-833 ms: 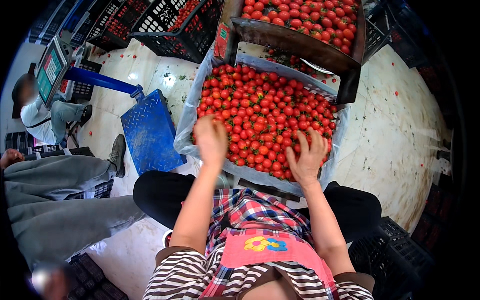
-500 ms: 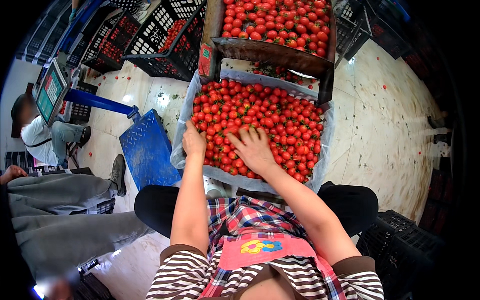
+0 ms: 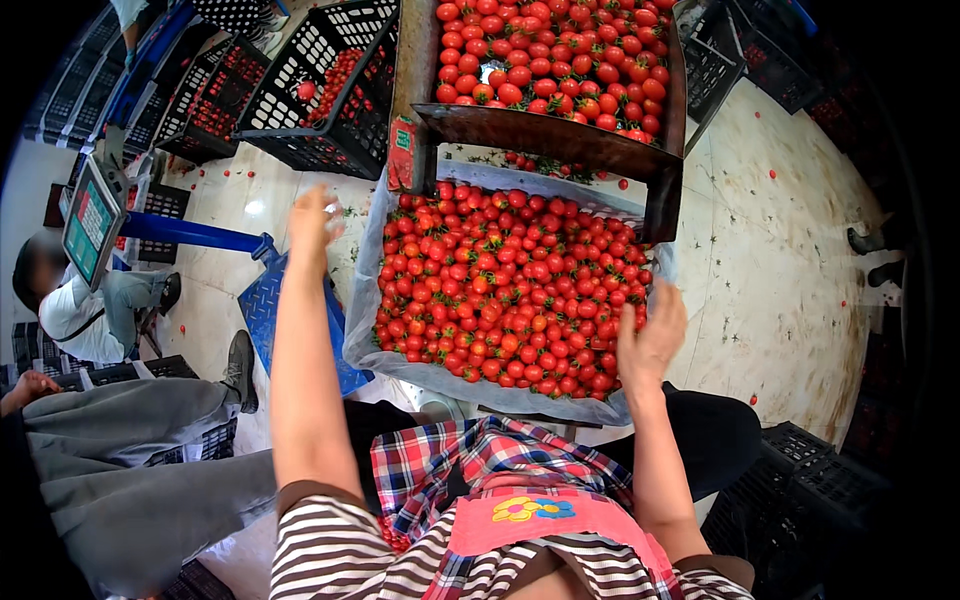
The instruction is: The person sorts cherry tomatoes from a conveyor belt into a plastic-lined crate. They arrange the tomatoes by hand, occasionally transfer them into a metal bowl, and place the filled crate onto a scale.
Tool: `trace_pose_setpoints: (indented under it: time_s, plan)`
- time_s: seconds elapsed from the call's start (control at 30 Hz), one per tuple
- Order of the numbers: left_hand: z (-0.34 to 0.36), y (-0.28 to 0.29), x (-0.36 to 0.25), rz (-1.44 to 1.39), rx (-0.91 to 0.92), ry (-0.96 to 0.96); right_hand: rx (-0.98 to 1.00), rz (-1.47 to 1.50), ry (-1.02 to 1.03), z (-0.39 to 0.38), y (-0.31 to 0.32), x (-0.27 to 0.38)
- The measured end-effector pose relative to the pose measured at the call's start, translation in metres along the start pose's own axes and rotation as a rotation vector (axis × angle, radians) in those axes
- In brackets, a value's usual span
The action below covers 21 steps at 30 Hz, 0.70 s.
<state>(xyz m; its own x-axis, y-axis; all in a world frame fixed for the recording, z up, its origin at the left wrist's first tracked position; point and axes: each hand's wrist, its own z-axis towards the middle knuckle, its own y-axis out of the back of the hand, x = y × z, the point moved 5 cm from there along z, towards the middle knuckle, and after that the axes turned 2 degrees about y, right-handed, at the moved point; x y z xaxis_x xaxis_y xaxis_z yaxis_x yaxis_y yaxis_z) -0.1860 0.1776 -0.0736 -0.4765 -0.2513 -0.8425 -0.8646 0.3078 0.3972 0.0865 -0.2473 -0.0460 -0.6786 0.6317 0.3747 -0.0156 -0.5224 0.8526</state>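
Observation:
A crate lined with a pale plastic sheet [image 3: 365, 290] sits in front of me, filled with small red tomatoes [image 3: 500, 280], some with green stems. My left hand [image 3: 312, 228] is raised to the left of the crate, above the floor. Its fingers look parted but are slightly blurred, and I see nothing in them. At the crate's right edge is my right hand [image 3: 655, 330], thumb and fingers apart beside the liner. A larger-looking red tomato [image 3: 305, 90] shows over a black crate [image 3: 310, 145] at the upper left.
Beyond the lined crate, a rusty metal chute [image 3: 550, 130] bears more tomatoes. To the left stand a blue platform scale [image 3: 290, 300] and its display [image 3: 92, 218]. A person in grey trousers [image 3: 130, 400] is close on my left. Black crates [image 3: 790, 470] stand at the lower right.
Both hands have left the middle and left edge of the tomatoes: the left swung out leftward and up, the right moved to the right edge. A tomato now appears over the black crate.

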Motion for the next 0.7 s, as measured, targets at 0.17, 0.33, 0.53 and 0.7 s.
trace_pose_setpoints:
  time_s: [0.17, 0.33, 0.53, 0.7]
  plan:
    - [-0.060, -0.014, 0.048, 0.951, -0.075, -0.297, 0.395, 0.517, -0.782, -0.095, -0.033, -0.101]
    - [-0.070, -0.105, 0.001, 0.584, 0.131, -0.775, 0.397, 0.360, -0.739, -0.094, -0.039, -0.090]
    - [0.007, -0.144, 0.015, 0.577, 0.075, -0.523, 0.363, 0.347, -0.712, -0.088, -0.046, -0.086]
    - [-0.050, -0.115, -0.031, 0.681, 0.480, -0.374, 0.358, 0.327, -0.761, -0.089, -0.040, -0.084]
